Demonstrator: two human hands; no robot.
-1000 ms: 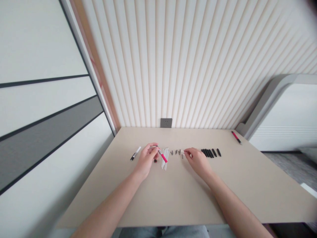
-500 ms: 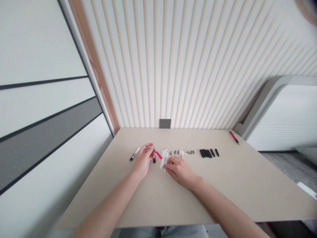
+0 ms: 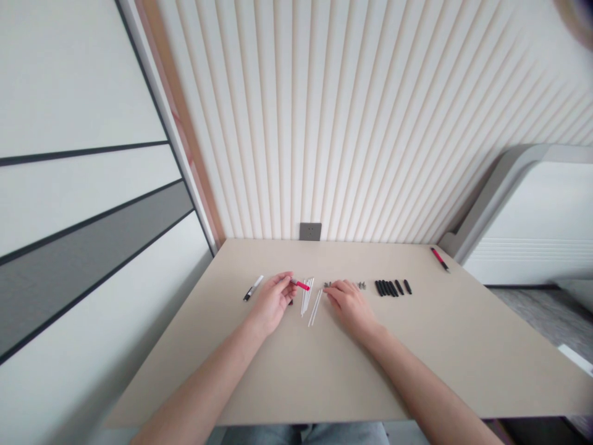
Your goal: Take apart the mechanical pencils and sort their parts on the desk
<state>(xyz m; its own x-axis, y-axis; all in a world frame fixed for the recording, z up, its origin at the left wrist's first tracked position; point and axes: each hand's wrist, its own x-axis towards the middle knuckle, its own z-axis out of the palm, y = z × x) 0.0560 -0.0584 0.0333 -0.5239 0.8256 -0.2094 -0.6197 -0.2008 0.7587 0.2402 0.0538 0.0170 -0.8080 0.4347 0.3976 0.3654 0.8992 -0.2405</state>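
My left hand point(image 3: 272, 301) is closed around a short red pen barrel point(image 3: 302, 285), which points right over several thin white pen refills point(image 3: 306, 296). Two more white refills point(image 3: 315, 308) lie apart, slanted. At their upper ends, the fingertips of my right hand point(image 3: 347, 301) are bent together over the table; whether they grip anything is hidden. Small metal springs point(image 3: 362, 285) show beyond that hand, which covers part of their row. A dark pen part point(image 3: 291, 303) peeks out beside my left hand.
A black and white pen point(image 3: 252, 288) lies left of my left hand. Several black pen grips point(image 3: 386, 288) stand in a row at the right. A red and black pen point(image 3: 440, 259) rests near the table's far right corner. The ribbed wall has a socket point(image 3: 310, 232).
My right hand has moved from the refills' lower ends up and right, toward the springs. Two refills now lie apart from the bunch. The red barrel has turned closer to level.
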